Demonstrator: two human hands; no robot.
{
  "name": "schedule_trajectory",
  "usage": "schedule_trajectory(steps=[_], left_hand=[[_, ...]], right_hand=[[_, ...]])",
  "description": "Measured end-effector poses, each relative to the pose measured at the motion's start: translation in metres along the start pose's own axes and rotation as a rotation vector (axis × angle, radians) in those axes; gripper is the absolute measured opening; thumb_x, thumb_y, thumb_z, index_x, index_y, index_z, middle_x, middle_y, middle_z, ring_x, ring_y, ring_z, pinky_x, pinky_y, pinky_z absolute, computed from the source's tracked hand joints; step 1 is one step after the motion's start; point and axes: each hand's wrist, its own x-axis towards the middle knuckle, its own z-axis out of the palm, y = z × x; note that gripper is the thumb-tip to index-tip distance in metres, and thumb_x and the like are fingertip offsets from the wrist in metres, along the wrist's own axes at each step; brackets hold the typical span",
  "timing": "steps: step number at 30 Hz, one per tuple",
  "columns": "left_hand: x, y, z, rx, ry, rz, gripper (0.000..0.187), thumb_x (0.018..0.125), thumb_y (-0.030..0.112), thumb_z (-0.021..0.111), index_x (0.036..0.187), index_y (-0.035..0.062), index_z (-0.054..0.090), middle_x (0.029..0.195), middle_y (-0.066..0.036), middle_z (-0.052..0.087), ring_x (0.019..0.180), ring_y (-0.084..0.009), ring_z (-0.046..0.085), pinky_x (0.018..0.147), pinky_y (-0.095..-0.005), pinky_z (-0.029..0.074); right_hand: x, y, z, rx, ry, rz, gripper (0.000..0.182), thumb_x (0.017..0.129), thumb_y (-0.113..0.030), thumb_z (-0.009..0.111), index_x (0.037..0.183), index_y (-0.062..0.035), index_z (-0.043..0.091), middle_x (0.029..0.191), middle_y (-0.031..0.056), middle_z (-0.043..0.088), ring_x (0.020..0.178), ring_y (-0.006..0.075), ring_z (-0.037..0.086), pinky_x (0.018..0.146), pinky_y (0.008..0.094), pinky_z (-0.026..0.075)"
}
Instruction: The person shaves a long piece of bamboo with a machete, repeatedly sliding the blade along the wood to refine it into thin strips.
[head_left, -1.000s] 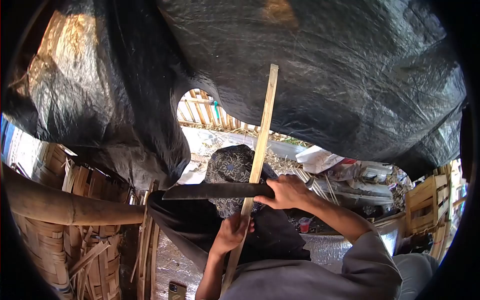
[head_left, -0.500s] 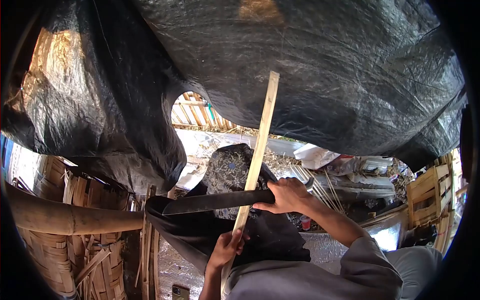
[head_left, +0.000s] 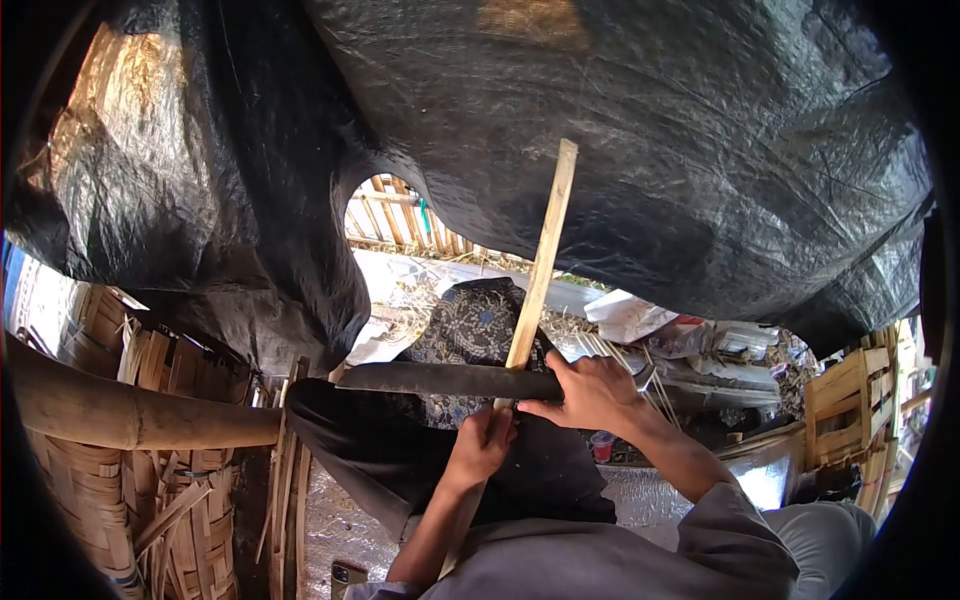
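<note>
Two things are partly lost to me through the head camera: the near stretch of the pale strip (head_left: 545, 265), covered by the left hand (head_left: 478, 447), and the handle of the long knife (head_left: 440, 378), buried in the right hand (head_left: 597, 395). The left hand closes around the strip, just on the near side of the blade (head_left: 400, 376); the right is wrapped about the handle. I cannot tell whether the edge bites, since the blade crosses in front of the strip and hides that spot. A phone (head_left: 347, 572) is cut off at the near edge, and darkness rounds off my corners.

The strip looks like wood or bamboo, narrow and flat, reaching to a squared far end. The blade is broad, dark and dull. Patterned cloth (head_left: 475, 320) bulges just beyond it. On the left run a thick jointed pole (head_left: 150, 415) and wide woven slats (head_left: 80, 480); creased black sheeting (head_left: 650, 150) fills the far side.

Beneath, I make out a silvery, crinkled surface (head_left: 335, 520), a red cup (head_left: 602, 447) to the right, and straw (head_left: 410, 300) scattered before a slatted fence (head_left: 395, 215)
</note>
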Motion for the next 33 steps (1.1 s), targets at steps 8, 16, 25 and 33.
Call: schedule_trajectory(steps=[8,16,25,33], left_hand=[[0.005,0.032,0.001,0.080,0.091,0.190,0.025,0.093,0.016,0.046,0.080,-0.0031,0.056,0.057,-0.007,0.055,0.051,-0.0094,0.050,0.047,-0.0269,0.040],[0.040,0.006,-0.001,0.158,0.143,0.273,0.019,0.093,0.012,0.044,0.081,-0.0001,0.053,0.060,0.001,0.049,0.051,-0.0042,0.045,0.043,-0.0210,0.034],[0.033,0.019,0.003,0.284,0.247,0.284,0.022,0.090,0.012,0.049,0.080,-0.0042,0.059,0.064,-0.016,0.062,0.057,-0.0215,0.064,0.053,-0.0323,0.048],[0.037,0.009,0.000,0.213,0.232,0.226,0.031,0.094,0.020,0.047,0.075,-0.0034,0.056,0.056,-0.003,0.051,0.051,-0.0072,0.047,0.046,-0.0245,0.037]], right_hand=[[0.011,-0.005,-0.018,-0.021,0.170,-0.204,0.050,0.074,-0.056,0.060,0.087,-0.0082,0.057,0.050,0.0086,0.056,0.047,0.0290,0.060,0.048,0.0396,0.047],[0.035,-0.002,-0.007,-0.099,0.103,-0.190,0.054,0.076,-0.061,0.053,0.089,-0.0091,0.060,0.051,0.0129,0.057,0.051,0.0309,0.061,0.050,0.0405,0.049],[0.051,0.017,-0.011,-0.115,-0.011,-0.352,0.052,0.076,-0.056,0.059,0.089,-0.0067,0.055,0.052,0.0128,0.056,0.052,0.0330,0.061,0.050,0.0420,0.048],[0.045,0.021,-0.004,-0.103,0.147,-0.218,0.061,0.073,-0.058,0.062,0.090,-0.0001,0.056,0.053,0.0112,0.056,0.050,0.0287,0.060,0.049,0.0379,0.048]])
